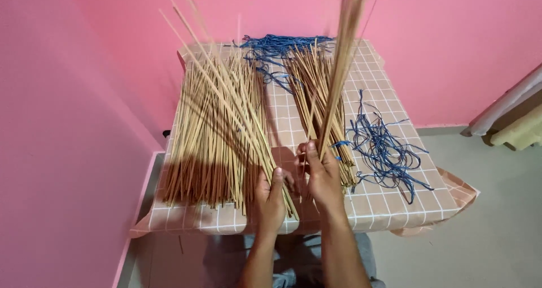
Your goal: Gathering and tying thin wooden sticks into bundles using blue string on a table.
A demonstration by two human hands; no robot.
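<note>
Nearest to the camera are the two forearms, which come up from the lower edge over the front of the tabletop point(372, 206), covered with a pale cloth of square check pattern. The left hand point(271, 200) has its fingers closed around the lower ends of a small bundle of thin sticks point(226, 90); this bundle leans away to the upper left, and its tips rise above the big pile. The right hand point(323, 178) is just beside the left one, and its fingers are clamped on a second bundle of thin sticks point(341, 68), which stands almost upright and goes out of the view at the top (its upper part is blurred).

Under the left bundle a wide pile of tan sticks point(200, 147) lies flat on the left half of the tabletop. Behind the right hand there is a narrower pile of sticks point(313, 84), which reaches towards the far edge. To the right of it lies a loose tangle of blue strings point(384, 149). More blue strings point(279, 44) lie at the far edge, near the pink wall point(451, 28).
</note>
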